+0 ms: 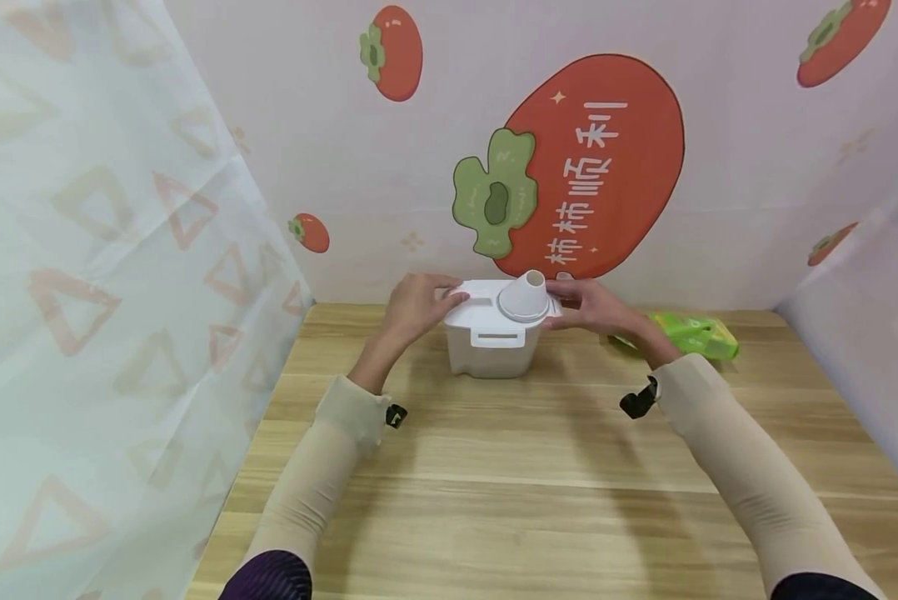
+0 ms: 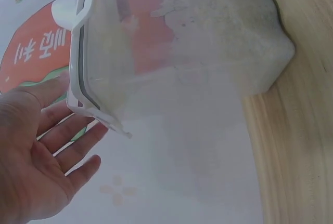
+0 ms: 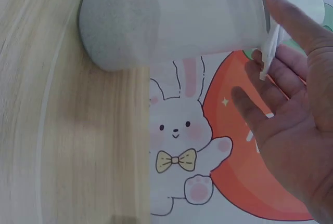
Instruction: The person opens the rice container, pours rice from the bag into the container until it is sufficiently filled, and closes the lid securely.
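A white lidded storage container (image 1: 491, 354) stands on the wooden table, a cone-shaped spout cap (image 1: 526, 296) on its lid. Its translucent wall in the left wrist view shows pale grainy contents (image 2: 244, 21) at the bottom. My left hand (image 1: 416, 307) is at the lid's left end, thumb on the lid and fingers loosely extended beside a side latch flap (image 2: 106, 120). At the other end, my right hand (image 1: 591, 306) holds the lid edge, its thumb against the rim and its fingers behind another flap (image 3: 269, 52). A front flap (image 1: 497, 337) sticks outward.
A green and yellow soft packet (image 1: 692, 335) lies behind my right forearm, partly hidden. Right behind the container rises a printed backdrop (image 1: 359, 167) with persimmons and a rabbit. A patterned sheet (image 1: 119, 317) hangs along the table's left side.
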Demonstrator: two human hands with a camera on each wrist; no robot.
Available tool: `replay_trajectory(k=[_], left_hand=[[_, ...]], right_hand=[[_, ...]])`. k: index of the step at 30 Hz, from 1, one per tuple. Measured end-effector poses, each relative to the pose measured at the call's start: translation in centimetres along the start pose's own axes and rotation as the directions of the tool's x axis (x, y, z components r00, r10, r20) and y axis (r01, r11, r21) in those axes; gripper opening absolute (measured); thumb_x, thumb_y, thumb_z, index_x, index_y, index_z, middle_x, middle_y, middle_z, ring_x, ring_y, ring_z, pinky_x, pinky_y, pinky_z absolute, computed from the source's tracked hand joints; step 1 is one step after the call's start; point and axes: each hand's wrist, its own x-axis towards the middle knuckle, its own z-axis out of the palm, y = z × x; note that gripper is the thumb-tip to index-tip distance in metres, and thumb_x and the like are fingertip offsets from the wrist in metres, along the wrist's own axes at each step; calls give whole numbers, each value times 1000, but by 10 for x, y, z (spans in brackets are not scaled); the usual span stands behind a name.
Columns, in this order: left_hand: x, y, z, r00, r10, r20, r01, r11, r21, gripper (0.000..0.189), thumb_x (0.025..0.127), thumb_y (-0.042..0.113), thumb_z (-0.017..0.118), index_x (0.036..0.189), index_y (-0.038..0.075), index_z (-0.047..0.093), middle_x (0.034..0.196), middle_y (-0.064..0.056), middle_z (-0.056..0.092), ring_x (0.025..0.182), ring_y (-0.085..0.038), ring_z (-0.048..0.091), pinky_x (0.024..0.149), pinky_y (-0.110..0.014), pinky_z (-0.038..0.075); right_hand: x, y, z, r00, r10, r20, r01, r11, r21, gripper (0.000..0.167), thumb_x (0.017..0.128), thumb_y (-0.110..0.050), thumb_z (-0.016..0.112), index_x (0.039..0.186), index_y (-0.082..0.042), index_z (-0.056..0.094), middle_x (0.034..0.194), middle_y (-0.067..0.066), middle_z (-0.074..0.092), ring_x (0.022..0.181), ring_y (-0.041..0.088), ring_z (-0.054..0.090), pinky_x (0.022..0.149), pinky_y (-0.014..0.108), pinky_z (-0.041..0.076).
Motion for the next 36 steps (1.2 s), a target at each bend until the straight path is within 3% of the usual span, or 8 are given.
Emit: replay_trajectory(k=[6, 10, 14, 22, 29, 36], left_hand=[[1, 6, 3, 987, 132, 93, -141, 985, 97, 45, 101, 33, 73, 139, 9, 71, 139, -8, 71, 131, -29, 65, 113, -43, 50], [0, 8, 5, 954, 235, 187, -264, 953, 148, 61, 104, 39, 68, 151, 2, 57, 157, -12, 56, 149, -27, 49, 129, -43, 29], [-2, 8, 9, 924, 287, 252, -334, 927, 169, 70, 104, 45, 66, 157, 2, 49, 165, -13, 46, 156, -25, 38, 132, -44, 21], [-8, 4, 14, 921, 309, 237, -357, 914, 195, 73, 102, 45, 70, 158, 3, 48, 166, -11, 44, 156, -23, 37, 132, -39, 20], [-11, 2, 15, 918, 326, 224, -373, 902, 217, 77, 101, 48, 71, 158, 2, 47, 166, -11, 44, 157, -22, 37, 132, -36, 20], [-10, 3, 16, 924, 318, 215, -363, 906, 220, 79, 98, 49, 73, 157, 2, 49, 164, -10, 46, 155, -21, 39, 131, -36, 21]], right_hand=[[-8, 1, -5, 1000, -4, -15, 5, 1000, 25, 69, 89, -9, 86, 150, 3, 56, 154, 18, 56, 140, 37, 56, 112, 57, 47], [-10, 0, -6, 1000, -19, -15, 19, 1000, 14, 67, 90, -10, 86, 150, 0, 57, 154, 16, 58, 139, 36, 58, 110, 56, 49], [-11, 0, -8, 999, -24, -29, 25, 1000, 13, 64, 89, -9, 86, 148, -2, 61, 152, 14, 60, 138, 34, 58, 108, 55, 50], [-14, -1, -12, 998, -10, -61, 7, 999, -50, 61, 87, -12, 89, 142, -2, 66, 140, 17, 68, 123, 36, 68, 104, 59, 54], [-12, -2, -14, 998, -56, -30, 54, 995, -78, 55, 88, -9, 88, 138, 3, 68, 130, 20, 73, 115, 39, 70, 101, 60, 56], [-7, -5, -13, 998, -67, 3, 67, 995, -80, 52, 87, -6, 88, 133, 7, 70, 118, 22, 77, 109, 42, 75, 95, 54, 60]])
